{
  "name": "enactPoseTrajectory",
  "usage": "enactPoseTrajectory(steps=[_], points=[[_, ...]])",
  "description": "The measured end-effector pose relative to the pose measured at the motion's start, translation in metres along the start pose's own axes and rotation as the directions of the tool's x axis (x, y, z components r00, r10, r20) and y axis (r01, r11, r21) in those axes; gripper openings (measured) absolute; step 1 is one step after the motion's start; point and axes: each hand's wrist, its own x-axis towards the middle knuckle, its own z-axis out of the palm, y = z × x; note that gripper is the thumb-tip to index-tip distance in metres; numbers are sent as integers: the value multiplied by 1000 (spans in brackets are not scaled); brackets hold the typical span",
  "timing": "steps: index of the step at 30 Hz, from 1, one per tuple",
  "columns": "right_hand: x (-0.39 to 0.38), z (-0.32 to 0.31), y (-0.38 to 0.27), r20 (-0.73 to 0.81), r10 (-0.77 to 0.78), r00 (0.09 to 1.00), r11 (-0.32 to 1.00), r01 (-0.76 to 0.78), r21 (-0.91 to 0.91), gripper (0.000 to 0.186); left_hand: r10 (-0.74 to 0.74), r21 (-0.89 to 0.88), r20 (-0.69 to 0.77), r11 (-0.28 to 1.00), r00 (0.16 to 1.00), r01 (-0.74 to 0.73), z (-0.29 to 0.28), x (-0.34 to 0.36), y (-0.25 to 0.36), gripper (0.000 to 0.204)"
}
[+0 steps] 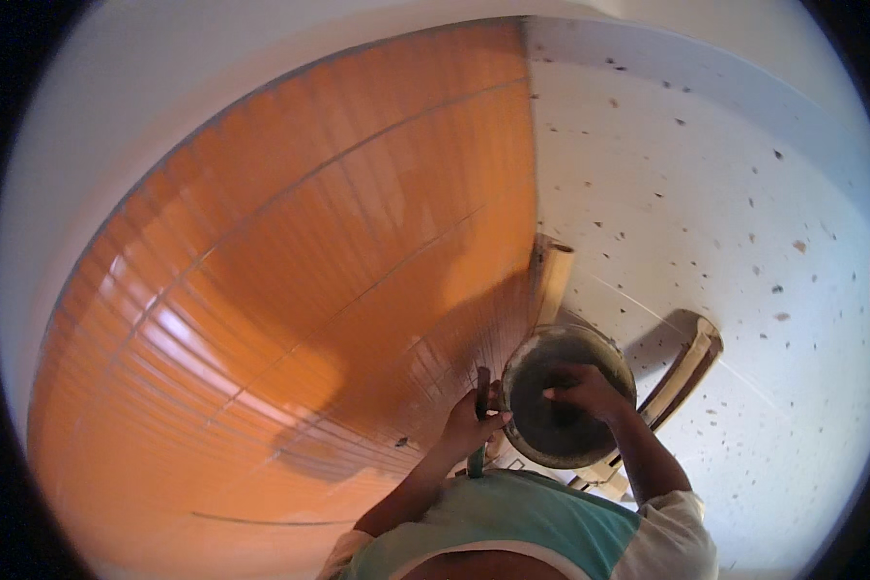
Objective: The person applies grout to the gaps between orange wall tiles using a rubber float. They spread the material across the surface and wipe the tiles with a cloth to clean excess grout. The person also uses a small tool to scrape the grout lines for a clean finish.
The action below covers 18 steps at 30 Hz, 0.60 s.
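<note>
A round bucket with a grey, crusted inside stands in front of me, right of the orange wall. My right hand reaches over its mouth with the fingers curled inward; whatever they may hold is too dark to make out. Left of the rim, my left hand is closed around a slim, dark, stick-like tool. One end of this tool points up past the fingers, and its lower part runs down toward my shirt. The thumb of that hand lies close to the bucket's rim. Deep shade hides the bucket's contents.
Glossy orange tiles with grey joint lines cover the left side. The pale floor is strewn with small dark crumbs. A wooden piece lies beyond the bucket, a longer one to its right. Wood scraps lie nearer me.
</note>
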Motion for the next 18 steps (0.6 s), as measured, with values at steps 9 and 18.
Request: enactPoseTrajectory(steps=[9,18], points=[[-12,18,19,-144,165,976,967,-131,218,56,-45,-9,-30,999,999,44,1,0,-5,46],[9,24,20,-433,23,901,998,7,69,28,-92,-3,-25,996,995,92,1,2,-4,48]])
